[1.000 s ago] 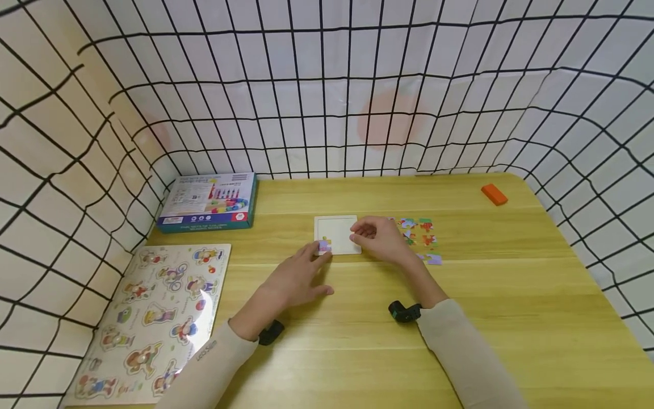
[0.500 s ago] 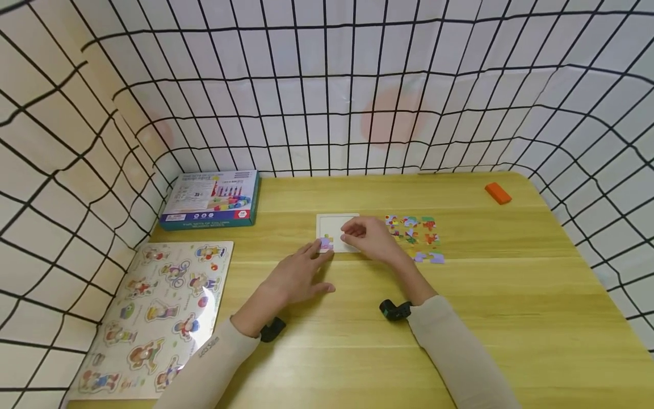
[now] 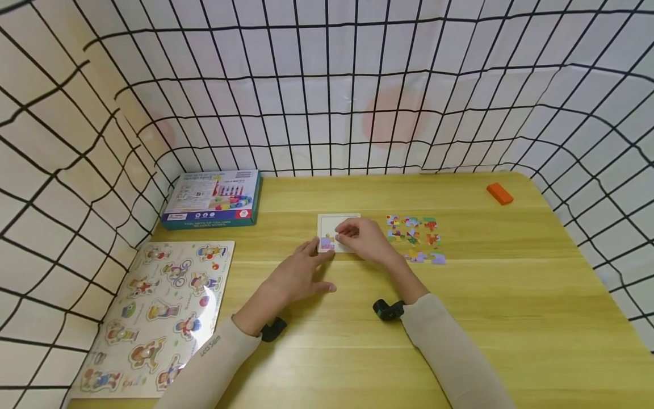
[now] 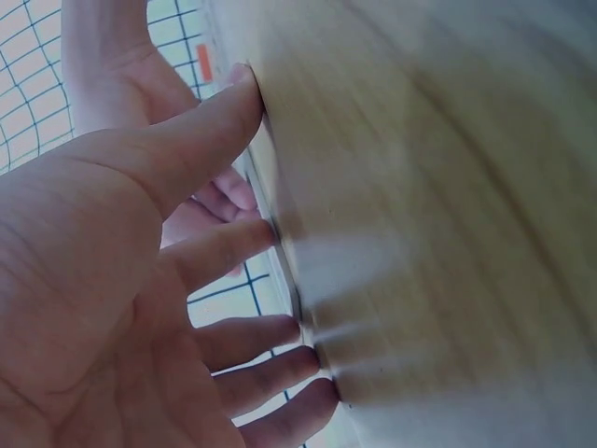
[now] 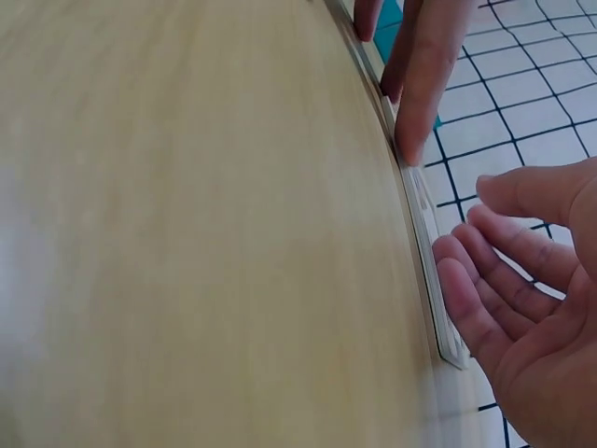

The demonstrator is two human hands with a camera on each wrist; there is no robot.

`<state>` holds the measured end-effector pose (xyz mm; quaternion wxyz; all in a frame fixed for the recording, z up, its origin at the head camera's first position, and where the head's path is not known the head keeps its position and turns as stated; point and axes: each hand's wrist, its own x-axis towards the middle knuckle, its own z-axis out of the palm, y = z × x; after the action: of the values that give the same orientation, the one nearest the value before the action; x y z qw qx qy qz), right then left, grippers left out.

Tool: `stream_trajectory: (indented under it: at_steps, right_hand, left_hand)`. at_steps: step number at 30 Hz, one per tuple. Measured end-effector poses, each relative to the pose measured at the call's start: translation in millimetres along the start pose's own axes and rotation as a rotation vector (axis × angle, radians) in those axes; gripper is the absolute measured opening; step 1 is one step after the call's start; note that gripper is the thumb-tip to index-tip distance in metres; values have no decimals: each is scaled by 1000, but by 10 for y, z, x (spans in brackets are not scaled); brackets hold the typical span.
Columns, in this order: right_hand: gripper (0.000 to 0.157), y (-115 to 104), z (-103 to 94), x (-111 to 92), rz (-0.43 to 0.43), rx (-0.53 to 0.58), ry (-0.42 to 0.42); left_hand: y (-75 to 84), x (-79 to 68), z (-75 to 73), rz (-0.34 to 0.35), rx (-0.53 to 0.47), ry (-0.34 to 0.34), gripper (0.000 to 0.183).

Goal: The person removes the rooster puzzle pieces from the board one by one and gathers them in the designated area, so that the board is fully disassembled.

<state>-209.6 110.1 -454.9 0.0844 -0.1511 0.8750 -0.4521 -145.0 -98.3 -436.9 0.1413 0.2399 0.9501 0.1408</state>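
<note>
A small white puzzle tray [image 3: 339, 217] lies at mid-table. Joined jigsaw pieces [image 3: 325, 243], purple with some yellow, sit in its near left corner. My left hand [image 3: 296, 276] rests with extended fingertips at that corner; in the left wrist view its fingers [image 4: 247, 341] touch the table along the tray edge. Over the tray, just right of the placed pieces, my right hand [image 3: 365, 238] has curled fingers and thumb close together, pinching a puzzle piece that they mostly hide. The right wrist view shows its thumb [image 5: 527, 191] above the bent fingers. Loose jigsaw pieces [image 3: 411, 236] lie to the right.
A large picture board [image 3: 158, 318] with cartoon figures lies at the left. Behind it sits a flat toy box [image 3: 210, 199]. An orange block [image 3: 499, 193] rests at the far right. Black-and-white grid cloth [image 3: 327, 91] walls in the table [image 3: 511, 318].
My right hand has moved left over the tray, toward the placed pieces, uncovering more loose pieces on the right. The left hand has stayed at the tray corner.
</note>
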Motion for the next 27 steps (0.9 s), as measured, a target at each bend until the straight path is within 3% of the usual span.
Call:
stream_trajectory:
  at_steps: [27]
  right_hand:
    - [27,30,126,-9,5,-35,-14]
  left_hand:
    - [18,10,0,-6,16,-7,81]
